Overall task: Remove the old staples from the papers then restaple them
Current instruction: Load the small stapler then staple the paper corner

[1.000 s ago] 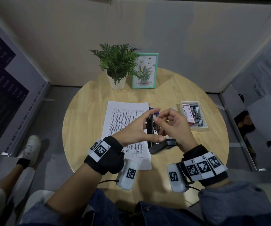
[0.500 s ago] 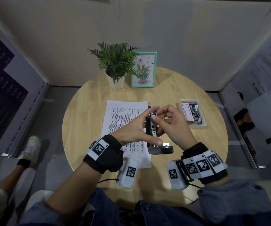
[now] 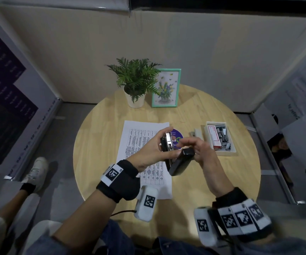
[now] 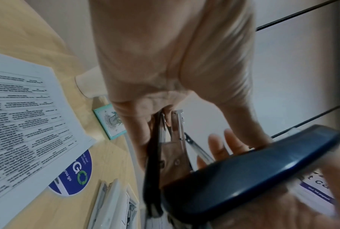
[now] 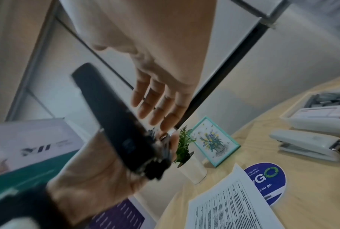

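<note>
A dark stapler (image 3: pixel 168 144) is held upright above the papers (image 3: pixel 139 144), its lid (image 3: pixel 180 163) swung out from the metal magazine. My left hand (image 3: pixel 154 150) grips the stapler's base and magazine, thumb low and fingers at the top. My right hand (image 3: pixel 198 150) lies against the tip of the lid with its fingers straight. The left wrist view shows the open magazine (image 4: pixel 178 128) and the dark blue lid (image 4: pixel 253 170), blurred. In the right wrist view the lid (image 5: pixel 114 116) crosses my right hand (image 5: pixel 159 108). The printed papers (image 5: pixel 228 204) lie flat on the round wooden table (image 3: pixel 194 181).
A white tray (image 3: pixel 229 152) with a staple box and loose staples sits at the right, a white stapler (image 5: pixel 306 144) beside it. A potted plant (image 3: pixel 135 80) and a framed picture (image 3: pixel 166 88) stand at the back. A purple round sticker (image 5: pixel 267 178) shows beside the papers.
My right hand has left the top of the magazine and moved down to the lid's tip. The lid has swung up from hanging low toward the right hand.
</note>
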The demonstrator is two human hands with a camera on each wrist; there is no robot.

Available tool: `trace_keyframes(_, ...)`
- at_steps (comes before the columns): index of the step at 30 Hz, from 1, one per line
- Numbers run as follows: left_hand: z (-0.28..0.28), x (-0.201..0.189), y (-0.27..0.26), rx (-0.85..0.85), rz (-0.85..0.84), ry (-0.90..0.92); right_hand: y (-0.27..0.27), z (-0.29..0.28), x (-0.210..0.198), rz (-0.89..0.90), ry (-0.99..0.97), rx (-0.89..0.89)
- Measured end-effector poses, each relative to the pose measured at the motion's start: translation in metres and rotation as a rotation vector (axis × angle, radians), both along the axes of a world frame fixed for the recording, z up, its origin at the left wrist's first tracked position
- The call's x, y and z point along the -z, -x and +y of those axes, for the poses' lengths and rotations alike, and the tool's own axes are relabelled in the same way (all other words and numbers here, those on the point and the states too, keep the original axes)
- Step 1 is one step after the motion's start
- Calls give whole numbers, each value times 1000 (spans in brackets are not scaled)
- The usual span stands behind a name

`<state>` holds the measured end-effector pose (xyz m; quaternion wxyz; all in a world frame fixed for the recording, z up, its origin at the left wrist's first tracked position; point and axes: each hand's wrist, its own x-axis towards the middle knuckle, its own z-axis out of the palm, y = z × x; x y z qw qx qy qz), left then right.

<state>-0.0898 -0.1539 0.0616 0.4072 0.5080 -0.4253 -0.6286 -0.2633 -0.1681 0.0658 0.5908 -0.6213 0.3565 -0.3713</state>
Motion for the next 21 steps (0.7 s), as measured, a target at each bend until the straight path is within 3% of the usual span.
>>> trace_keyframes(2,-2,-1,3,-35,-28,1,-7,9,2,-28,130,81)
trace_keyframes(5,-4,-5,8,-12,-32,-34,-15,6,6,-56,167,297)
trace_keyframes(9,-2,-11,17,73,-53,-7,-22,-4,17,55,220,447)
trace_keyframes(11,-1,-9,20,84,-61,23,-27,-6,25,69,74,451)
trace_keyframes(16,-1,-3,16,61,-57,52,-30,-11,21,-4,-561,274)
trace_keyframes(18,-2,-1,13,105,-133,128,-29,-12,16,-75,-662,216)
trace_keyframes(21,-7,8,-3,157,-409,262,-27,-17,16,-43,-661,171)
